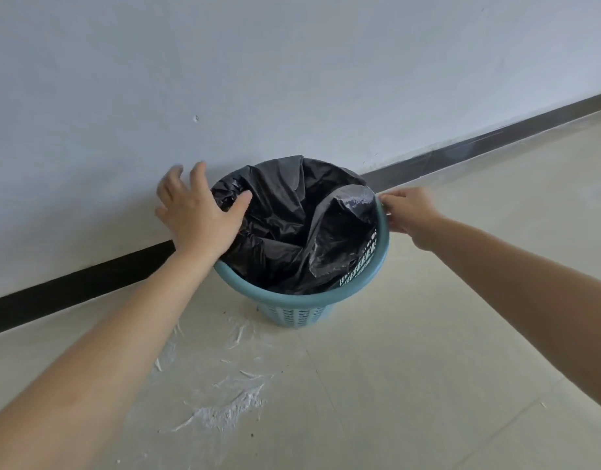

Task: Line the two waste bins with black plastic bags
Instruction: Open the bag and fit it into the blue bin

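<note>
A blue perforated plastic waste bin (294, 312) stands on the floor close to the wall. A crumpled black plastic bag (292, 218) fills its inside and folds over the far and left rim. On the right side the bag sags inward, leaving the blue rim and slotted wall bare. My left hand (197, 212) lies over the bin's left rim with fingers spread and its thumb pressing on the bag's gathered edge. My right hand (407, 212) pinches the bin's right rim where the bag's edge ends. Only one bin is in view.
A pale wall (292, 79) with a dark baseboard (479, 140) runs right behind the bin. The floor is light tile, with white powdery smears (224, 412) in front of the bin on the left.
</note>
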Available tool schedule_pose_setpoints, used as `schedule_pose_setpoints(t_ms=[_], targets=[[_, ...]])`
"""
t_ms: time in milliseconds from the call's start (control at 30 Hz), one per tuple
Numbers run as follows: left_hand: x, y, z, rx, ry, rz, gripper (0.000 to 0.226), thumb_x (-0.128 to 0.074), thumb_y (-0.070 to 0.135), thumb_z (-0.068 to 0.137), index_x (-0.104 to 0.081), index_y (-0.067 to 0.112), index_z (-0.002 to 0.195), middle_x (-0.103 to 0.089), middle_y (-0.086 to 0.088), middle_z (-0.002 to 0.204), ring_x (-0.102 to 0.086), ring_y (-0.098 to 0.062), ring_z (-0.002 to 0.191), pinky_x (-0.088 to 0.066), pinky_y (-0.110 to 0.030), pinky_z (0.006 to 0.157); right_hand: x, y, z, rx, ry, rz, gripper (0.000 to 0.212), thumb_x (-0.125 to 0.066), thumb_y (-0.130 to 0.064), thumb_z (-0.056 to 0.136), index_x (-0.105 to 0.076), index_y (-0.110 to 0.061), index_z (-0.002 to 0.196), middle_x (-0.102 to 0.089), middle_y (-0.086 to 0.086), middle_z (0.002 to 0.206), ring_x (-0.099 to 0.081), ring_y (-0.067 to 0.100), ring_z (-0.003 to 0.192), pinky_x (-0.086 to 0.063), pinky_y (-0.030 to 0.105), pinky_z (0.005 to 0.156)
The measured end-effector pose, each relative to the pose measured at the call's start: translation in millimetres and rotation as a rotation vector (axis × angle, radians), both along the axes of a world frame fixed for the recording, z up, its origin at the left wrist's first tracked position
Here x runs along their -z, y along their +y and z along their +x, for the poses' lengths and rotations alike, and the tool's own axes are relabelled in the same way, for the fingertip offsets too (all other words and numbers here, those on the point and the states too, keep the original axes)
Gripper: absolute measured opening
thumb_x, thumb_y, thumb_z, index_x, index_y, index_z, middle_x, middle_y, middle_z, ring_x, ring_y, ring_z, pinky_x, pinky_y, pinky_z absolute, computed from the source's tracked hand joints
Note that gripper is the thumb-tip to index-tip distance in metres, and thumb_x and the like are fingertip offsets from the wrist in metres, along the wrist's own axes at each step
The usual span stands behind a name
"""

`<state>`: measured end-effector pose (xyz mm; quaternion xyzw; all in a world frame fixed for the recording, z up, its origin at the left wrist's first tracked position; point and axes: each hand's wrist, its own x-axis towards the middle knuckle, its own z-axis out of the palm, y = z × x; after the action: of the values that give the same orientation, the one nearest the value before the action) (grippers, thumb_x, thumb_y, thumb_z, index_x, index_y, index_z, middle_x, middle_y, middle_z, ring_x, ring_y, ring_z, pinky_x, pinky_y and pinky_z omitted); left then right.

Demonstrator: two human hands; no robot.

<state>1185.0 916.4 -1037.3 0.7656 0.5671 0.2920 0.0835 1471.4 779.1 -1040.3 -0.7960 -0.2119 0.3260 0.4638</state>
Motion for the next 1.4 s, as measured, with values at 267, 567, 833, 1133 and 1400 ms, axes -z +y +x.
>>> schedule_pose_setpoints(t_ms=[267, 567, 833, 1133, 1400], targets=[[-10, -117, 37, 0.827, 0.012, -0.141, 0.044, -0.059, 0.053, 0.087, -0.059, 0.031, 0.126, -0.058, 0.004, 0.099, -0.053, -0.016, 0.097, -0.047, -0.036, 0.086, -13, 9, -2, -0.103, -0.123, -0.056, 0.023, -0.080, -0.041, 0.072, -0.072, -0.020, 0.077, -0.075, 0.003, 0.084, -0.075, 0.019, 0.080, -0.059, 0.029, 0.060], [18, -126, 29, 0.924, 0.064, 0.465, 0.029, -0.059, 0.001, 0.089, -0.068, 0.006, 0.116, -0.059, -0.006, 0.076, -0.054, -0.020, 0.057, -0.048, -0.034, 0.041, 0, 8, 3, 0.001, -0.174, -0.056, 0.010, -0.045, -0.004, 0.083, -0.052, -0.011, 0.083, -0.067, 0.019, 0.102, -0.072, 0.031, 0.073, -0.063, 0.050, 0.068], [29, -123, 26, 1.080, 0.084, 0.743, 0.027, -0.060, 0.004, 0.092, -0.057, 0.009, 0.118, -0.069, -0.007, 0.088, -0.054, -0.022, 0.061, -0.048, -0.034, 0.049, 33, -14, -4, -0.074, 0.055, -0.109, 0.019, -0.051, 0.002, 0.093, -0.056, -0.005, 0.110, -0.067, 0.020, 0.094, -0.072, 0.033, 0.060, -0.061, 0.040, 0.052], [43, -131, 16, 1.120, 0.101, 0.748, 0.026, -0.065, 0.008, 0.088, -0.062, 0.012, 0.113, -0.061, -0.011, 0.118, -0.056, -0.025, 0.071, -0.043, -0.036, 0.061, 44, -16, -13, -0.158, -0.246, -0.235, 0.021, -0.052, -0.001, 0.085, -0.059, -0.016, 0.072, -0.056, 0.001, 0.058, -0.048, 0.014, 0.047, -0.041, 0.023, 0.045], [28, -132, -9, 0.857, -0.225, 0.469, 0.027, -0.067, 0.019, 0.089, -0.061, 0.008, 0.113, -0.058, -0.015, 0.119, -0.059, -0.026, 0.092, -0.049, -0.042, 0.083, 5, -44, -51, 0.100, -0.554, 0.184, 0.017, -0.040, -0.046, 0.095, -0.049, -0.031, 0.096, -0.052, -0.008, 0.095, -0.050, 0.003, 0.078, -0.040, 0.030, 0.071]])
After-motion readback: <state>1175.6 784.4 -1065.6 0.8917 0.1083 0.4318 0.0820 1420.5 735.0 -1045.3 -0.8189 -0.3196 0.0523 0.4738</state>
